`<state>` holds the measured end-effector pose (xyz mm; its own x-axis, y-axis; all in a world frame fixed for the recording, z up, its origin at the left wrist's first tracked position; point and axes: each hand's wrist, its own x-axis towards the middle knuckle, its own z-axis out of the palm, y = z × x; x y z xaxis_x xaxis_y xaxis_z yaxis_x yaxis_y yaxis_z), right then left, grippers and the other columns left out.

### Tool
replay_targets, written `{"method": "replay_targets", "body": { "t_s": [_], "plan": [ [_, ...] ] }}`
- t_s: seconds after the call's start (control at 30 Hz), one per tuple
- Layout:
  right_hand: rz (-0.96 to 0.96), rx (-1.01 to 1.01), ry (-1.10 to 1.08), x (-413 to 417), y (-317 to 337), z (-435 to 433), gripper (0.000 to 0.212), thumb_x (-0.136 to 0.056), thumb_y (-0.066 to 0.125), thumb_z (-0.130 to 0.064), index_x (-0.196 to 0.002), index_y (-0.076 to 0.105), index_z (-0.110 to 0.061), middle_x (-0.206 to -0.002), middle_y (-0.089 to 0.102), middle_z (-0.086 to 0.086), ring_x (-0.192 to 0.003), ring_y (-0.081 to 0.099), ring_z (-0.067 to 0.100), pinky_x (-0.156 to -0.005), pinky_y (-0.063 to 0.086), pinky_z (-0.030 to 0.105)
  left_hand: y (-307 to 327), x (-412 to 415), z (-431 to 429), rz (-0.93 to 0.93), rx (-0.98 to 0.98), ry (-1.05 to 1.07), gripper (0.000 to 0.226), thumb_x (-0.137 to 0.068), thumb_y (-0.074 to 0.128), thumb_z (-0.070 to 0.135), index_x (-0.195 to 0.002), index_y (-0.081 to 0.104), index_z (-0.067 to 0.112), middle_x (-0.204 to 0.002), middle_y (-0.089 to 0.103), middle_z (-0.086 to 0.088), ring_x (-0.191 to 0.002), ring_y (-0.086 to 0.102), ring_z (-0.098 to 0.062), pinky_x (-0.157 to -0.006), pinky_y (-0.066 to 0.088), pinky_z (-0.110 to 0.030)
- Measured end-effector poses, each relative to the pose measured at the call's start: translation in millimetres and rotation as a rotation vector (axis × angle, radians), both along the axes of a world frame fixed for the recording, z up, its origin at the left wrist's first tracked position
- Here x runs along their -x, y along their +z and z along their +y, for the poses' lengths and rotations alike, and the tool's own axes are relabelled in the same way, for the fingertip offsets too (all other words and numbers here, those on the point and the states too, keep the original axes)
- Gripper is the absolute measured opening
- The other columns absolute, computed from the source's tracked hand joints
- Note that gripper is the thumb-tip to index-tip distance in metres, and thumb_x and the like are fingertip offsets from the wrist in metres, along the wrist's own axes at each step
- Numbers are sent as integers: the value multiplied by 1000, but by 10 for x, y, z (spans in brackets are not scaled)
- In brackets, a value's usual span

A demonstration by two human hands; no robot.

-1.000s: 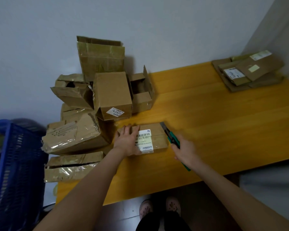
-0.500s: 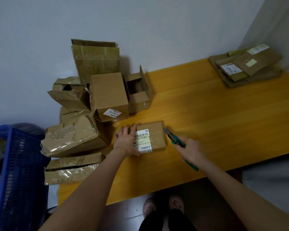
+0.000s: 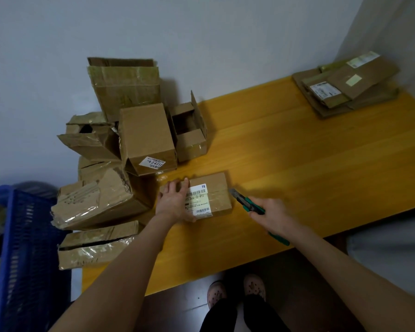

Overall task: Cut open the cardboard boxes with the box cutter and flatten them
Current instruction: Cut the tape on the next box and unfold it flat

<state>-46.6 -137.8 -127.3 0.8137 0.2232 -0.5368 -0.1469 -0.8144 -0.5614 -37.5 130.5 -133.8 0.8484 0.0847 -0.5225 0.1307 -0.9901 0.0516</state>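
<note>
A small taped cardboard box (image 3: 216,188) with a white shipping label lies flat on the yellow wooden table (image 3: 297,168). My left hand (image 3: 174,201) presses on its left half with the fingers spread flat. My right hand (image 3: 271,215) grips a green and black box cutter (image 3: 246,202). The cutter's tip points at the box's right end, where the tape seam runs, and sits just beside that edge.
A heap of open and crumpled cardboard boxes (image 3: 120,152) fills the table's left end against the wall. Flattened boxes (image 3: 345,85) are stacked at the far right corner. A blue plastic crate (image 3: 22,248) stands at the left. My feet (image 3: 235,288) show below the table edge.
My right hand has drawn the cutter rightwards, off the top of the small box to its right end. My left hand has stayed pressed on the box.
</note>
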Motion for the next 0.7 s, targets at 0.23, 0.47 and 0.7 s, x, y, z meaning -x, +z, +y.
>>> {"method": "replay_targets", "body": {
  "t_s": [0.23,0.47,0.7],
  "plan": [
    [3,41,86,102,1,-85,54,-94,56,-30,-145,36,-32,-100,66,3,-65,68,19,-59,59,38,2,-7,-4,1,-6,-3,126,-66,81,50,-154,-6,30,-160,1,-5,-147,3,-31,-120,15,-50],
    [21,-135,-264,81,-18,-121,26,-92,59,-26,-117,62,-18,-69,63,2,-54,62,16,-56,53,32,5,-6,11,8,-22,-21,126,-66,80,53,-154,-7,29,-160,3,-7,-147,4,-32,-120,14,-49],
    [292,-499,-717,17,71,256,17,-97,52,-13,-113,51,-8,-80,54,8,-76,56,23,-82,49,41,108,119,-238,58,-155,33,134,-57,75,73,-154,1,17,-148,25,-15,-136,28,-34,-107,38,-46]
  ]
}}
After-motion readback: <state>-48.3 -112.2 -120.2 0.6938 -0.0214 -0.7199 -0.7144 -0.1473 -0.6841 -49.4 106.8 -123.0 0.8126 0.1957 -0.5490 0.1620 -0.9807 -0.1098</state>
